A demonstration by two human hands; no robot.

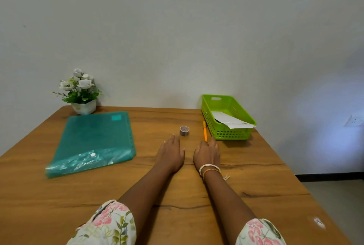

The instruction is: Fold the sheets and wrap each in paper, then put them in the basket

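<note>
While both hands lie flat on the table [256,175], nothing is being worked. Left hand [171,153]: fingers straight, palm down, grasping nothing. Right hand [207,153]: also palm down and relaxed, its fingertips just at the near end of the orange pen [205,130]; I see no grip on it.

Basket [228,117], far right by the wall, holds white paper [232,121] with a dark edge under it, probably a wrapped sheet already dropped in. Green folder [94,142], far left, likely holds the remaining sheets; contents not visible. Tape roll [184,131] stands between the hands and the wall, within reach for sealing wraps.

Table is brown wood grain with dark cracks. Flowerpot [80,95] at back-left corner. Wall [177,27] plain pale; socket [353,121] low on the right.
</note>
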